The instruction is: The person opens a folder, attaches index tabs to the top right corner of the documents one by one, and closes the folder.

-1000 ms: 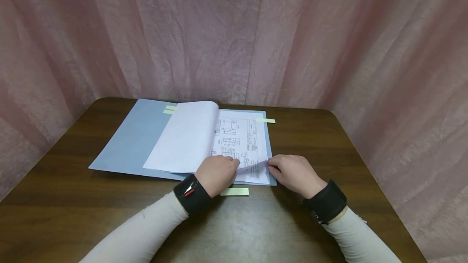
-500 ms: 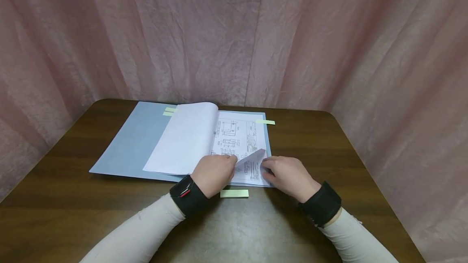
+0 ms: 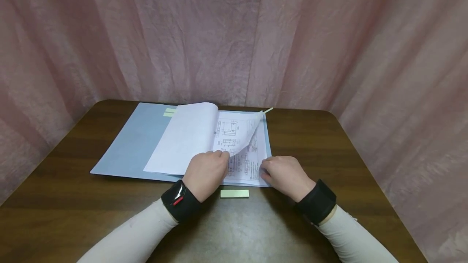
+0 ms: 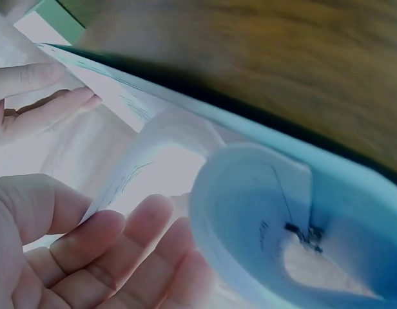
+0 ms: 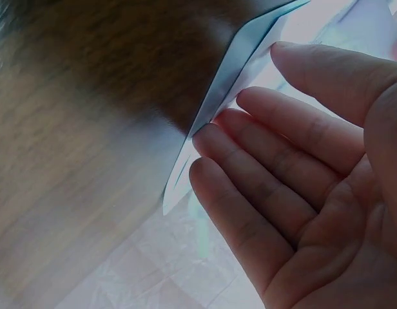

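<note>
A light blue folder (image 3: pixel 129 141) lies open on the wooden table, its turned white sheets (image 3: pixel 180 139) curling over to the left. My left hand (image 3: pixel 206 173) pinches the near corner of a printed drawing sheet (image 3: pixel 239 135) between thumb and forefinger; that sheet bows up off the stack. In the left wrist view the other fingers spread below the pinched edge (image 4: pixel 98 209). At the folder's right edge is my right hand (image 3: pixel 287 175). Its fingers extend loosely in the right wrist view, fingertips (image 5: pixel 202 168) right at the paper's edge, nothing gripped.
A pale green sticky-note pad (image 3: pixel 234 193) lies in front of the folder. Similar green tabs (image 3: pixel 169 112) stick out at the turned sheets' left edge, and one tab (image 3: pixel 268 110) at the lifted sheet's far corner. A metal fastener (image 4: pixel 306 237) shows in the fold. A pink curtain (image 3: pixel 234 39) hangs behind.
The drawing sheet's near right corner has come up and left, from the right hand into the left hand's pinch. The left hand has shifted left; the right has let go of the sheet.
</note>
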`<state>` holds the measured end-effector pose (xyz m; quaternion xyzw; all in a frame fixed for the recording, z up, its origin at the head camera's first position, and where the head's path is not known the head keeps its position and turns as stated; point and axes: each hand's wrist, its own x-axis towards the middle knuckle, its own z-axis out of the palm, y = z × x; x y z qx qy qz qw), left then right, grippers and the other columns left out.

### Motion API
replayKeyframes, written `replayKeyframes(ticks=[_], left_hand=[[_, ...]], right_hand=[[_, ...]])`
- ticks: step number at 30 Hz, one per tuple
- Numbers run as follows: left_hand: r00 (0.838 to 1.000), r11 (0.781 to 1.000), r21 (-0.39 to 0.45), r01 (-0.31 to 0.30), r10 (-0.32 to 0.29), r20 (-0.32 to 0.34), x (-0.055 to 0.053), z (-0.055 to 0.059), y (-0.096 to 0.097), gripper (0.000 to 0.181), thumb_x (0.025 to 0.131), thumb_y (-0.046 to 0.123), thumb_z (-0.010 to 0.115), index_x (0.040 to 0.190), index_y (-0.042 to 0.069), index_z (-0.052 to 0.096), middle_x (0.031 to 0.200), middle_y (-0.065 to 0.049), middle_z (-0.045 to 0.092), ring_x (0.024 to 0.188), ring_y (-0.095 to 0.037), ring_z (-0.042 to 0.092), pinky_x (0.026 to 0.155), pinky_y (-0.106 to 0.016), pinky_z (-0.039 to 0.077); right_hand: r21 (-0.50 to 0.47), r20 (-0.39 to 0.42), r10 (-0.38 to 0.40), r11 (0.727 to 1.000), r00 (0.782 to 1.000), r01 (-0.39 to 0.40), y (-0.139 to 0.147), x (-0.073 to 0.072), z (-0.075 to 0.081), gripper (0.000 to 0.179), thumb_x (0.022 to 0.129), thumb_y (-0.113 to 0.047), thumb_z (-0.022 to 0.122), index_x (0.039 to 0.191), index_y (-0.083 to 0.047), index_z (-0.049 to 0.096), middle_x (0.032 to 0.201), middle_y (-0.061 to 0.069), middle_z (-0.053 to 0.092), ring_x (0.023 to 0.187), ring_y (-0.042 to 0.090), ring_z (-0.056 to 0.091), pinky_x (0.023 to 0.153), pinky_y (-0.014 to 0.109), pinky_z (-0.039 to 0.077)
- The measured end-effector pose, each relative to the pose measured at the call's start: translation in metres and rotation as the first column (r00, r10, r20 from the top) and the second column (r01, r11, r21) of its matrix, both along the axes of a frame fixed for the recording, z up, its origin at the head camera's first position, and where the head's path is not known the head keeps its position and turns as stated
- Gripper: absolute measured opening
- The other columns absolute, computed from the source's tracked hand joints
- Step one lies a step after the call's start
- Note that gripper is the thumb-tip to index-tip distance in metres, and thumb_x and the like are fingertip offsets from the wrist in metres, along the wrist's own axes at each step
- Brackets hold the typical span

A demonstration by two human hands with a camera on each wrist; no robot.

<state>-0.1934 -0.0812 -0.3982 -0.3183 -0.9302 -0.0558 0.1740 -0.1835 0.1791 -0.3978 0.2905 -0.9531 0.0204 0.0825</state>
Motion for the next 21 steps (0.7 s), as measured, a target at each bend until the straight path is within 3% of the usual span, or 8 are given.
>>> replayKeyframes(ticks=[9,16,21], left_hand=[[0.993,1.000,-0.013,-0.028,0.026,-0.112,0.003,0.002,-0.018,0.025,0.090,0.011,0.092,0.099,-0.001,0.071,0.077,-0.011,0.068,0.057,-0.019,0.055,0.053,-0.030,0.047],[0.988,0.998,-0.047,-0.045,0.038,-0.147,0.002,0.000,-0.025,0.026,0.091,0.013,0.090,0.105,-0.004,0.076,0.079,-0.013,0.071,0.058,-0.021,0.059,0.055,-0.032,0.052],[0.987,0.996,-0.030,-0.081,0.076,-0.142,0.000,-0.001,-0.033,0.021,0.091,0.011,0.085,0.102,-0.006,0.079,0.083,-0.016,0.074,0.060,-0.024,0.063,0.058,-0.036,0.058]], right_hand=[[0.011,0.034,-0.010,1.000,0.999,0.010,-0.003,-0.002,0.000,0.013,0.095,-0.018,0.089,0.092,-0.011,0.078,0.070,-0.004,0.059,0.060,0.012,0.047,0.057,0.028,0.041],[0.027,0.026,-0.035,0.999,0.999,0.035,0.003,0.001,0.000,0.017,0.095,-0.016,0.088,0.085,-0.013,0.074,0.065,-0.007,0.050,0.059,0.012,0.043,0.056,0.028,0.037],[0.027,0.034,-0.032,0.999,0.999,0.031,0.002,0.001,0.001,0.015,0.095,-0.017,0.089,0.089,-0.011,0.076,0.068,-0.005,0.054,0.060,0.013,0.045,0.057,0.028,0.039]])
